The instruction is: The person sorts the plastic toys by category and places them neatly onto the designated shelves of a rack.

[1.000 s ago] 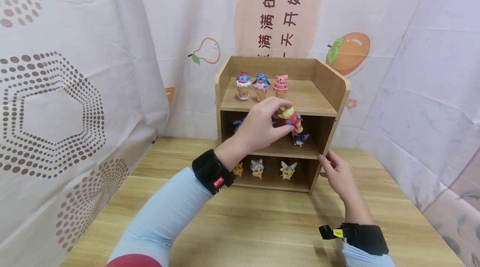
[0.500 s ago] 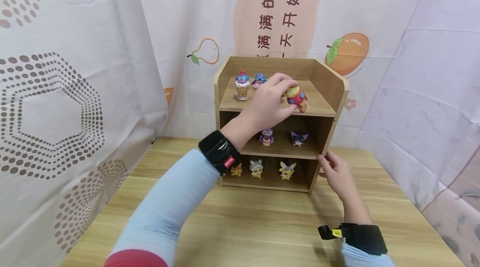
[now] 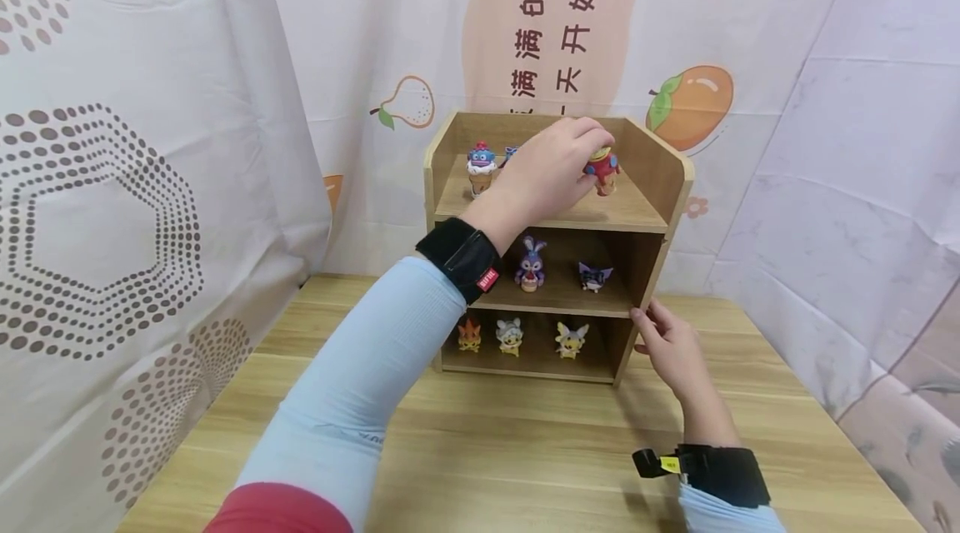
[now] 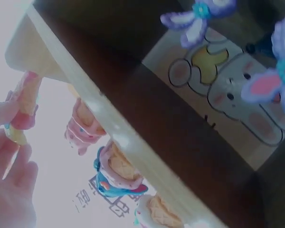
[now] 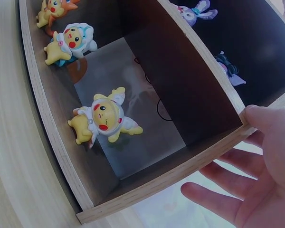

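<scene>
One red figurine [image 3: 602, 168] is being pinched by the left hand [image 3: 551, 171] over the top shelf [image 3: 637, 204], while the three-tier wooden rack [image 3: 670, 175], carrying three bottom figurines [image 3: 510, 336], is being touched by the relaxed right hand [image 3: 670, 350].

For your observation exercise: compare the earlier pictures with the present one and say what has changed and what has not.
The left hand, gripping the red figurine, rose from in front of the middle shelf to the top shelf of the wooden rack, moving rightward and back. The right hand stayed on the rack's right side; the other figurines stayed put.
</scene>
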Tool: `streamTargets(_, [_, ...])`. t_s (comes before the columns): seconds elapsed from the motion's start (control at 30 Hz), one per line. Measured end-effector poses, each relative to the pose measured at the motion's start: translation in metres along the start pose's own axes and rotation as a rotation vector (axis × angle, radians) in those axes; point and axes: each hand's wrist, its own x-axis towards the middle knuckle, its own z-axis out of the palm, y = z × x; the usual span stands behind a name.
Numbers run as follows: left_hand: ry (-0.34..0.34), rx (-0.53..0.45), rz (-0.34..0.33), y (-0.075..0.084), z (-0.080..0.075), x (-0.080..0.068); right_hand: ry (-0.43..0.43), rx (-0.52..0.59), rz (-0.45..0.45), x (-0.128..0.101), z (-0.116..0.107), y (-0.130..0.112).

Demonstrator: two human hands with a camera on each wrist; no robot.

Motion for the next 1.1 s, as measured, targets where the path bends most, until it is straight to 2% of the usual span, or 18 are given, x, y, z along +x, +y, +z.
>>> streamTargets(0.17, [-0.017,0.135,0.040,-0.004,0.001,0.012,-0.007,0.003,0.000,0.000,0.000,0.000])
streamTargets(0.4, [-0.173,0.228,0.058,0.000,0.010,0.025,-0.007,0.011,0.011,-0.003,0.001,0.001])
streamTargets(0.53, [-0.227,0.287,0.068,0.005,0.015,0.028,-0.012,0.022,0.002,-0.003,0.003,0.000])
streamTargets(0.8, [-0.284,0.310,0.070,0.014,0.023,0.030,-0.020,0.031,0.011,-0.002,0.005,0.002])
streamTargets(0.93, [-0.282,0.336,0.067,0.015,0.025,0.033,-0.011,0.037,0.012,-0.002,0.004,0.003])
streamTargets(1.1, [-0.281,0.316,0.037,0.015,0.025,0.036,-0.005,0.030,0.003,0.000,0.001,0.000])
